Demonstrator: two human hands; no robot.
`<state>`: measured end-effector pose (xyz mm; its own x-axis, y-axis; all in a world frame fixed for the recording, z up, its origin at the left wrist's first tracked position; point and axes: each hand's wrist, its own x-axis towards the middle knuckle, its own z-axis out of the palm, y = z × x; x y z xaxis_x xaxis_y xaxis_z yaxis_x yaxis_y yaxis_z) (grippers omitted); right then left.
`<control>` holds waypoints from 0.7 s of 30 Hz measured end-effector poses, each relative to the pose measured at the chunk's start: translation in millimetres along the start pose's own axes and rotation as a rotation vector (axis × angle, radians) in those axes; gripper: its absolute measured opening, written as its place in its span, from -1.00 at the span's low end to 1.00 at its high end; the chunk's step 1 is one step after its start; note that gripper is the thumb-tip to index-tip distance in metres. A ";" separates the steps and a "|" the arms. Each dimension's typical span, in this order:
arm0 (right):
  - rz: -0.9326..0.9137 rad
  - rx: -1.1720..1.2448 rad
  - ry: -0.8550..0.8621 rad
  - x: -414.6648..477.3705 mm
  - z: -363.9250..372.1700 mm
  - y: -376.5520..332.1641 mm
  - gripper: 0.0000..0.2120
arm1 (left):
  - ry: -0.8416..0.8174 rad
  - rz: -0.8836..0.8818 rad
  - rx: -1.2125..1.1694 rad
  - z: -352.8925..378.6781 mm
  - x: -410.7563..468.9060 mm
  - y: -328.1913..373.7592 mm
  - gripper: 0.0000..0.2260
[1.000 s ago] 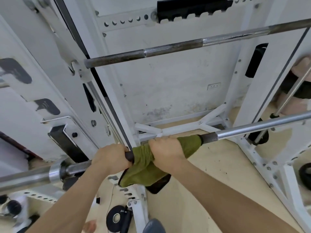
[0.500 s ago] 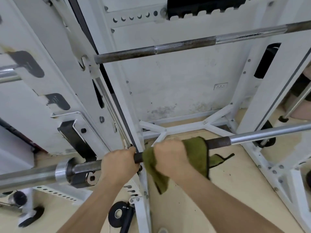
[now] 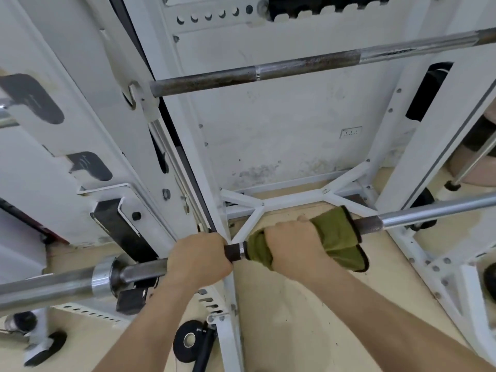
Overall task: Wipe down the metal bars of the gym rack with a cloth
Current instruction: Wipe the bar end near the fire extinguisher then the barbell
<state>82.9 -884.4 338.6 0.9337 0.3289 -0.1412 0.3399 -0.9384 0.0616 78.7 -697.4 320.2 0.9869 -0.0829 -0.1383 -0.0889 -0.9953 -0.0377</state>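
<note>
A steel barbell [image 3: 429, 212] runs across the white gym rack [image 3: 171, 124] from lower left to right. My left hand [image 3: 200, 260] grips the bare dark knurled part of the bar, close to its sleeve collar [image 3: 103, 277]. Just to the right, my right hand [image 3: 292, 242] grips the olive green cloth [image 3: 335, 237], which is wrapped round the bar. The cloth's loose end hangs below the bar. A short stretch of bar shows between my hands. A second, rusty bar [image 3: 295, 67] crosses the rack higher up.
White rack uprights stand left and right, with a cross brace [image 3: 290, 197] low on the beige floor. A small black weight plate [image 3: 189, 342] lies on the floor below my left arm. A stained white wall is behind the rack.
My right hand has slid the cloth to the right along the bar, away from my left hand. The cloth's loose end now hangs on the right side. The camera has moved closer.
</note>
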 end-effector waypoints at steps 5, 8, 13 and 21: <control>-0.160 0.070 0.173 7.2 6.3 -45.7 -0.88 | 0.106 0.073 0.059 3.9 -13.4 0.5 -0.88; -0.193 0.044 0.290 -5.2 14.3 -13.2 -0.86 | 0.111 0.170 -0.162 1.7 -21.4 -8.7 -0.78; 0.104 -0.034 0.179 -19.4 9.8 40.3 -0.72 | 0.143 0.257 -0.704 -12.8 -34.1 -10.8 -0.38; -0.097 -0.004 0.171 6.6 16.0 -32.8 -0.87 | 0.205 0.312 -0.324 -9.1 -34.1 40.7 -0.20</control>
<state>76.1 -853.2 319.9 0.9021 0.4310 0.0234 0.4290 -0.9013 0.0604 42.7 -735.6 332.4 0.9288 -0.3555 0.1045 -0.3703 -0.8828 0.2891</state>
